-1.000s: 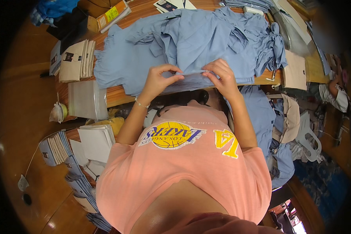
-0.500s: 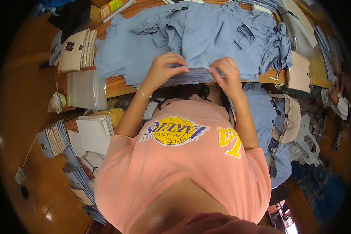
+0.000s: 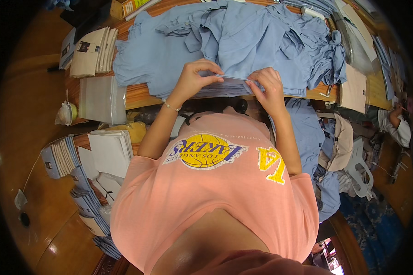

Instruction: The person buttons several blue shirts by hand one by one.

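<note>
Grip is firm on both sides: your left hand [image 3: 197, 79] and right hand [image 3: 269, 88] pinch the near edge of a light-blue garment [image 3: 243, 48] between thumb and fingers. It lies over more blue layers on the wooden worktop [image 3: 136, 93], with folded beige garments [image 3: 91, 52] and clear plastic bags [image 3: 97, 99] to your left.

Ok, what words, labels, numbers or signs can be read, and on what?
I won't copy the wording.
Pink shirt: purple lettering on a yellow ball print; large yellow letters beside it; both legible.
Same shirt: faint white lettering, too small.
Beige garment stack: dark tag, too small.
Yellow label: unreadable.
</note>
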Demonstrator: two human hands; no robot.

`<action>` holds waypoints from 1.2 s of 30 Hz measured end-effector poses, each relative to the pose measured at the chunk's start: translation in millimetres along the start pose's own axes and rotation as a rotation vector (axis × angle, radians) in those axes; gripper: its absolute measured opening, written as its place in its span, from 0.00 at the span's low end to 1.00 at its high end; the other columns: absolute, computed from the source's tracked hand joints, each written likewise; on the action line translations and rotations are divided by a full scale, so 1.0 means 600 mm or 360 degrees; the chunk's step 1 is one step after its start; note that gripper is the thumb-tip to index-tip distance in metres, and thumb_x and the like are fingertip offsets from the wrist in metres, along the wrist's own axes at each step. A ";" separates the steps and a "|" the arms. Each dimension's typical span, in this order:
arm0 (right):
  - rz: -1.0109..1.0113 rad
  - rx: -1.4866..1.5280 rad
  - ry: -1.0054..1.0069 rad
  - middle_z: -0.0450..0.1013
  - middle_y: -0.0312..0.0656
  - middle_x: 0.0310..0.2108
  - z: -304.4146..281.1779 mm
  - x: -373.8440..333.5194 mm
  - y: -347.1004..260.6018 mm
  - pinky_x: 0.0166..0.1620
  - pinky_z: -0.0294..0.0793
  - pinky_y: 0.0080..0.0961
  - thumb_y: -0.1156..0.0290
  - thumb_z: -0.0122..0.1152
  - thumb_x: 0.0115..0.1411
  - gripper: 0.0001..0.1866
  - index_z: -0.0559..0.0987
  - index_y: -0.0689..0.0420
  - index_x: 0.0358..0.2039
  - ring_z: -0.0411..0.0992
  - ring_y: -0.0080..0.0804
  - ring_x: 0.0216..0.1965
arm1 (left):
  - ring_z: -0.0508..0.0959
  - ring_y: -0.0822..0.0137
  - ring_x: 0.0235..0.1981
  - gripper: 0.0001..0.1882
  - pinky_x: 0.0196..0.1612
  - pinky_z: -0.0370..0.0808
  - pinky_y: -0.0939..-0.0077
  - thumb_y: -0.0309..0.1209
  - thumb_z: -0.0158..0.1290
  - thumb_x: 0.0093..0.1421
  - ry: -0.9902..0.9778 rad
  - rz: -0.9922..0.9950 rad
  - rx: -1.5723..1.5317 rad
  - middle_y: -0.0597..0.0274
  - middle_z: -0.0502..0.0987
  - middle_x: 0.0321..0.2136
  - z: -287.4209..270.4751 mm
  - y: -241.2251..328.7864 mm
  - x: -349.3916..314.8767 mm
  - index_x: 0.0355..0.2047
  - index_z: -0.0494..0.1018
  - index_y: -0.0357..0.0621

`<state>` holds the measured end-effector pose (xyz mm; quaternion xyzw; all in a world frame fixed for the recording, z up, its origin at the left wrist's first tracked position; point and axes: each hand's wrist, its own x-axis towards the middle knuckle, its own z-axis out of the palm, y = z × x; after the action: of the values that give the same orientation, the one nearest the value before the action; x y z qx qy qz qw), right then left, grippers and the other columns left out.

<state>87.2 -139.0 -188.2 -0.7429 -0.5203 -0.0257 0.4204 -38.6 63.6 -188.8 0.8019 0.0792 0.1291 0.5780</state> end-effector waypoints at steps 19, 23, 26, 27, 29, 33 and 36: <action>-0.0041 -0.0037 0.0022 0.72 0.35 0.26 0.007 -0.003 0.008 0.39 0.61 0.29 0.74 0.63 0.46 0.05 0.75 0.56 0.24 0.67 0.34 0.33 | 0.74 0.69 0.32 0.09 0.40 0.68 0.78 0.23 0.64 0.41 -0.0025 -0.0022 0.0110 0.61 0.79 0.27 -0.002 0.002 0.008 0.25 0.78 0.37; -0.0069 -0.0038 0.0014 0.71 0.34 0.26 0.009 -0.003 0.010 0.39 0.61 0.29 0.73 0.63 0.46 0.05 0.75 0.56 0.24 0.67 0.33 0.33 | 0.74 0.68 0.33 0.09 0.38 0.69 0.77 0.27 0.64 0.42 -0.0009 0.0037 0.0182 0.62 0.79 0.27 -0.004 0.001 0.005 0.25 0.79 0.39; -0.0083 -0.0030 0.0004 0.71 0.34 0.27 0.010 -0.002 0.008 0.40 0.61 0.29 0.73 0.63 0.46 0.05 0.76 0.56 0.24 0.67 0.33 0.33 | 0.74 0.68 0.32 0.09 0.38 0.69 0.76 0.27 0.64 0.42 -0.0007 0.0053 0.0193 0.62 0.79 0.26 -0.005 -0.002 0.001 0.24 0.79 0.39; -0.0091 -0.0036 -0.0002 0.71 0.34 0.27 0.011 -0.002 0.008 0.40 0.61 0.29 0.73 0.63 0.46 0.05 0.76 0.56 0.24 0.67 0.33 0.33 | 0.74 0.68 0.32 0.09 0.38 0.69 0.76 0.27 0.64 0.42 -0.0007 0.0059 0.0198 0.62 0.79 0.26 -0.005 -0.001 0.000 0.25 0.79 0.39; -0.0106 -0.0050 -0.0015 0.71 0.34 0.27 0.012 -0.003 0.008 0.40 0.61 0.29 0.73 0.63 0.46 0.05 0.76 0.56 0.24 0.67 0.34 0.33 | 0.74 0.68 0.32 0.09 0.38 0.69 0.76 0.27 0.64 0.42 -0.0009 0.0073 0.0207 0.62 0.79 0.26 -0.006 0.000 -0.001 0.25 0.79 0.39; -0.0107 -0.0060 -0.0013 0.71 0.34 0.27 0.012 -0.002 0.004 0.40 0.61 0.30 0.73 0.63 0.46 0.05 0.76 0.56 0.24 0.67 0.34 0.34 | 0.74 0.68 0.32 0.09 0.37 0.69 0.76 0.28 0.64 0.42 -0.0007 0.0090 0.0211 0.61 0.79 0.26 -0.009 -0.001 -0.004 0.25 0.79 0.39; -0.0113 -0.0060 -0.0018 0.72 0.34 0.28 0.012 -0.004 0.004 0.40 0.61 0.30 0.73 0.63 0.46 0.05 0.76 0.56 0.24 0.67 0.34 0.34 | 0.74 0.68 0.31 0.09 0.36 0.69 0.77 0.28 0.64 0.42 -0.0004 0.0071 0.0188 0.62 0.79 0.26 -0.008 -0.002 -0.004 0.25 0.79 0.39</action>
<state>85.3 -136.6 -195.3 -0.7319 -0.5481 -0.0461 0.4023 -42.3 67.5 -189.0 0.8364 0.0680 0.1361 0.5266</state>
